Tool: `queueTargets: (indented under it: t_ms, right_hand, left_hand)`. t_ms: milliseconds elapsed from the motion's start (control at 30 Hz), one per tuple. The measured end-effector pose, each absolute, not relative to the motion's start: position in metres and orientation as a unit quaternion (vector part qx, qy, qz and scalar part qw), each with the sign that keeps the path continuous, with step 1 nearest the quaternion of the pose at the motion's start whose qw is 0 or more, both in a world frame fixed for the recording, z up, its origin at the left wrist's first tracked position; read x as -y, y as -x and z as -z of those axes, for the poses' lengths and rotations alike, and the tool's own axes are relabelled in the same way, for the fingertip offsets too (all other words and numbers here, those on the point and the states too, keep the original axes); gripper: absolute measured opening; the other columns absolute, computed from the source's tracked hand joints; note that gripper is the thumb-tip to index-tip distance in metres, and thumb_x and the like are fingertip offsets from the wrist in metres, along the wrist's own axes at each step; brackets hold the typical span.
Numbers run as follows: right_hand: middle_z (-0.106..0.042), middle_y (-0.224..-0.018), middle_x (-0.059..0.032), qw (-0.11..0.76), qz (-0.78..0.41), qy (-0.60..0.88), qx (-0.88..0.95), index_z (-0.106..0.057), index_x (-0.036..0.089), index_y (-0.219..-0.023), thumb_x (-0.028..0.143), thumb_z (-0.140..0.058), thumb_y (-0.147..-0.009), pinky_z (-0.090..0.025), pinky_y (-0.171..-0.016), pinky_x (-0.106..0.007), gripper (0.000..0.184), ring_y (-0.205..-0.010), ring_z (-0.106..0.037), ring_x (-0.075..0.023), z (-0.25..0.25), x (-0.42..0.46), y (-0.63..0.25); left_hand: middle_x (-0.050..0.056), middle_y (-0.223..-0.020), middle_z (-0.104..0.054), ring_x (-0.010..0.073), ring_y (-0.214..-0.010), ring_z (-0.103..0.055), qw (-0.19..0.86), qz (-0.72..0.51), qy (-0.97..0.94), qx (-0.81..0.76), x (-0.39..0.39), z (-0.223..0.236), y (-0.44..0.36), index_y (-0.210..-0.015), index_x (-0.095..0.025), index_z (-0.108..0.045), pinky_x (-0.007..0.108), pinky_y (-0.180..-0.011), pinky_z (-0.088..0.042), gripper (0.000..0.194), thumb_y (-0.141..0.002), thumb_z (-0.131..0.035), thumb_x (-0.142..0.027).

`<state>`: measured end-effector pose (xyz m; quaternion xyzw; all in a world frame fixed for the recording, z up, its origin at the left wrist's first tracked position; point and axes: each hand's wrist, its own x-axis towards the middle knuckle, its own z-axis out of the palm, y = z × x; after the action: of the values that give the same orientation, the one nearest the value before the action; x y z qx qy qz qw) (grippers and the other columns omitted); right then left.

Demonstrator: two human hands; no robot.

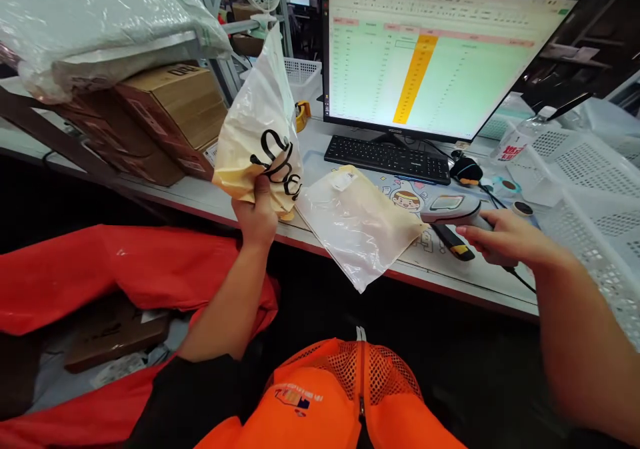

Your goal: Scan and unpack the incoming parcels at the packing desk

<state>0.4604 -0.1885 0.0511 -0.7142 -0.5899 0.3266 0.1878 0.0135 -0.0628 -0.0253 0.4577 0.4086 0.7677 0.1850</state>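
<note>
My left hand [256, 217] grips the lower edge of a white and yellowish plastic bag [260, 122] with black lettering, raised above the desk's front edge. In my right hand [507, 236] is a grey barcode scanner [453, 209], its head pointing left. Between my hands a second plastic bag [367, 219], clear in front and yellowish behind, lies flat with a white label [345, 178] near its top. One corner of it hangs over the edge. Just under the scanner rests a black and yellow utility knife [454, 244].
A monitor [440, 56] showing a spreadsheet stands behind a black keyboard [387, 158]. Cardboard boxes [175, 102] are stacked at left under a plastic-wrapped package [110, 16]. White baskets [595, 169] and a bottle [525, 136] occupy the right. A red sack [150, 262] with boxes sits below left.
</note>
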Motion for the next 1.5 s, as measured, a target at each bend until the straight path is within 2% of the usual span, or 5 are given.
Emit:
queueTargets:
  t_ms: [533,700,833,933,1500]
  right_hand:
    - [-0.059,-0.064,-0.0049,0.134,-0.32,0.677,0.649,-0.058,0.019,-0.075,0.053,-0.075,-0.093,-0.043,-0.04,-0.027,0.042,-0.051,-0.053,-0.0139,-0.091,0.018,-0.349]
    - [-0.062,-0.065,-0.0049,0.142,-0.316,0.693,0.632,-0.056,0.02,-0.074,0.053,-0.073,-0.095,-0.044,-0.041,-0.025,0.043,-0.051,-0.055,-0.0127,-0.078,0.023,-0.377]
    - [-0.063,-0.065,-0.0053,0.153,-0.287,0.71,0.625,-0.054,0.02,-0.073,0.055,-0.071,-0.096,-0.043,-0.039,-0.026,0.045,-0.049,-0.056,-0.0139,-0.077,0.024,-0.385]
    - [-0.063,-0.066,-0.0051,0.161,-0.28,0.701,0.636,-0.055,0.02,-0.074,0.052,-0.069,-0.098,-0.044,-0.041,-0.026,0.043,-0.048,-0.056,-0.0136,-0.079,0.027,-0.38]
    - [-0.062,-0.067,-0.0032,0.042,-0.308,0.673,0.671,-0.055,0.019,-0.075,0.043,-0.07,-0.099,-0.045,-0.042,-0.026,0.037,-0.05,-0.055,-0.0121,-0.081,0.007,-0.35]
  left_hand:
    - [0.018,-0.146,-0.066,0.0345,-0.137,-0.062,0.044,-0.402,-0.715,-0.57,0.069,0.022,0.0,-0.152,-0.014,-0.056,0.047,-0.12,-0.047,0.057,-0.095,-0.06,-0.021]
    - [0.015,-0.173,-0.037,0.0416,-0.158,-0.036,0.115,-0.188,-0.816,-0.535,0.043,0.01,-0.025,-0.157,-0.018,-0.051,0.052,-0.129,-0.034,0.08,-0.091,-0.074,-0.057]
    - [0.01,-0.141,-0.069,0.0266,-0.132,-0.063,0.12,-0.219,-0.774,-0.582,-0.003,0.001,-0.101,-0.133,-0.022,-0.067,0.037,-0.112,-0.048,0.043,-0.112,-0.038,-0.045]
    - [0.017,-0.131,-0.071,0.0315,-0.125,-0.064,0.14,-0.185,-0.746,-0.624,-0.03,0.012,-0.147,-0.126,-0.015,-0.07,0.039,-0.105,-0.05,0.037,-0.105,-0.055,-0.042]
    - [0.017,-0.171,-0.038,0.0465,-0.155,-0.028,0.129,-0.149,-0.784,-0.589,-0.025,0.079,-0.146,-0.151,-0.023,-0.058,0.074,-0.125,-0.015,0.088,-0.092,-0.042,-0.086]
